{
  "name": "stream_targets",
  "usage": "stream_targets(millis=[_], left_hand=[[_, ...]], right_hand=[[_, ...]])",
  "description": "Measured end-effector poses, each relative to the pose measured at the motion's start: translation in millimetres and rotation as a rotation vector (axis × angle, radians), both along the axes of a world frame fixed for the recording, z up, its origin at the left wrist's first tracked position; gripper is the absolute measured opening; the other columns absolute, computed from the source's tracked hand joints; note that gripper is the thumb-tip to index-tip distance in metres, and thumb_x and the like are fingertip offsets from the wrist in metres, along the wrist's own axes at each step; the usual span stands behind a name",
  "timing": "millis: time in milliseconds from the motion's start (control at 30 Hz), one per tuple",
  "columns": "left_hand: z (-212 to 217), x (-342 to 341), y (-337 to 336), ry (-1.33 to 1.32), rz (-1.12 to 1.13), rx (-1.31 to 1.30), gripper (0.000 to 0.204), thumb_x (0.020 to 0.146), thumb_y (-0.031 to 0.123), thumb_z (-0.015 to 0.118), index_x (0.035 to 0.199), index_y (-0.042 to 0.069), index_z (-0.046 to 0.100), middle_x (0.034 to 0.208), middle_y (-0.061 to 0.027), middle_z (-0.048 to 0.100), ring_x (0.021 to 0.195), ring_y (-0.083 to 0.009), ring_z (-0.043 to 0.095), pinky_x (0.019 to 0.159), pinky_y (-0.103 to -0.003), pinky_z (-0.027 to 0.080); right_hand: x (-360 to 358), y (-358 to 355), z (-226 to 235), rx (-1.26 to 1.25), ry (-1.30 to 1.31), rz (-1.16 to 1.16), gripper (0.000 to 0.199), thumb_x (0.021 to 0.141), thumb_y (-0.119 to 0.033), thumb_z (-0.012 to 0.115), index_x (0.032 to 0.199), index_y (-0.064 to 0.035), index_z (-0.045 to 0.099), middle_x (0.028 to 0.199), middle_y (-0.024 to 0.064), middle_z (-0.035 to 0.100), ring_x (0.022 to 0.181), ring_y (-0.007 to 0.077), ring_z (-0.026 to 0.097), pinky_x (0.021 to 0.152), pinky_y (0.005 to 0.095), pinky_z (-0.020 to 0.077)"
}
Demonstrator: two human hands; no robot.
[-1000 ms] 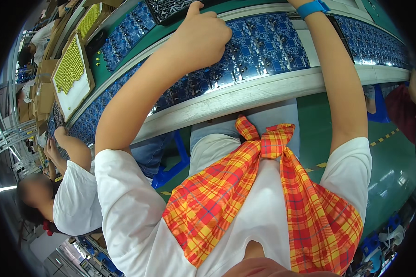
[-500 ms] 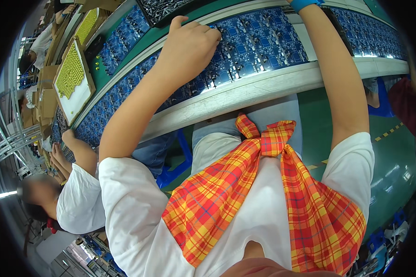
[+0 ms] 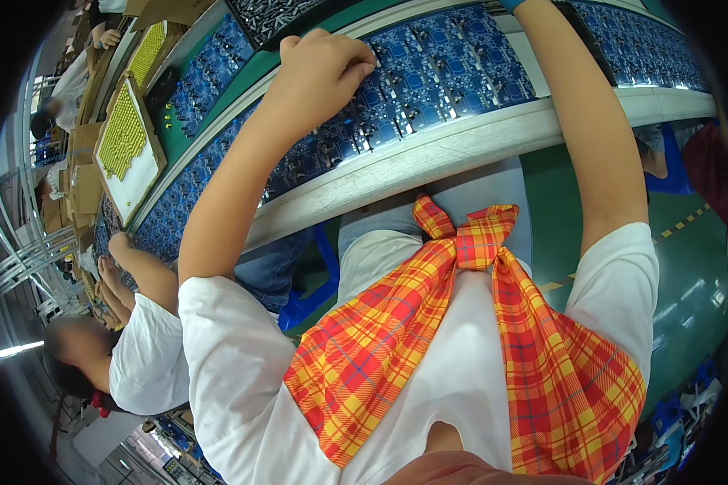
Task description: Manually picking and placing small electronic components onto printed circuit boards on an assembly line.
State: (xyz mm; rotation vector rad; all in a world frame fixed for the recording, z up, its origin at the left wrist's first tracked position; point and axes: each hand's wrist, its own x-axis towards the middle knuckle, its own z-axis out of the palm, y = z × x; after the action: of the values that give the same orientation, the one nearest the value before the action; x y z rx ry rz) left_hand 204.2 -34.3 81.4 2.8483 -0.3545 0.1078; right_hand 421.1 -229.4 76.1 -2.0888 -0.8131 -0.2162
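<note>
White short-sleeved shirt (image 3: 243,364), red-yellow plaid scarf (image 3: 461,323) knotted in front, blue wristband (image 3: 511,4).

The scene is being lit brightly and evenly from above. Small white glints are being thrown back by the row of glossy blue circuit boards (image 3: 429,89), and a soft sheen is being cast on the green painted floor (image 3: 687,275). A glowing tube lamp (image 3: 20,349) is being seen at the lower left. Straight lines, such as the pale edge of the long desk (image 3: 429,162), are being bent toward the rim, which is being swallowed by a black vignette. The near chin is being rendered blurred.
</note>
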Motion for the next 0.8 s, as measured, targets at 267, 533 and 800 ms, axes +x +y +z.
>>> stream_targets(millis=[267, 533, 800], left_hand=[[0, 6, -2, -0.017, -0.025, 0.073, 0.014, 0.091, 0.019, 0.064, 0.093, 0.013, 0.077, 0.085, -0.0033, 0.072, 0.097, -0.0243, 0.062, 0.095, -0.047, 0.036], [-9, -8, -15, -0.141, 0.013, 0.148, 0.015, 0.092, 0.021, 0.064, 0.094, 0.013, 0.077, 0.087, -0.0032, 0.073, 0.096, -0.0246, 0.063, 0.09, -0.046, 0.037], [17, 33, 55, -0.172, 0.414, -0.181, 0.024, 0.08, 0.029, 0.077, 0.096, 0.011, 0.077, 0.098, -0.0144, 0.071, 0.104, -0.0279, 0.063, 0.087, -0.053, 0.043]], right_hand=[[0, 0, -2, 0.006, 0.024, -0.008, 0.033, 0.088, -0.029, 0.058, 0.089, -0.0014, 0.076, 0.087, 0.0171, 0.073, 0.081, 0.0316, 0.068, 0.073, 0.0407, 0.0512], [1, -3, -2, 0.037, 0.045, -0.04, 0.029, 0.088, -0.026, 0.06, 0.091, -0.002, 0.076, 0.087, 0.0158, 0.073, 0.08, 0.029, 0.069, 0.072, 0.0372, 0.052], [-107, -5, 50, -0.117, 0.414, 0.228, 0.02, 0.088, -0.017, 0.065, 0.096, -0.0017, 0.074, 0.087, 0.0178, 0.072, 0.084, 0.0318, 0.07, 0.073, 0.0365, 0.0548]])
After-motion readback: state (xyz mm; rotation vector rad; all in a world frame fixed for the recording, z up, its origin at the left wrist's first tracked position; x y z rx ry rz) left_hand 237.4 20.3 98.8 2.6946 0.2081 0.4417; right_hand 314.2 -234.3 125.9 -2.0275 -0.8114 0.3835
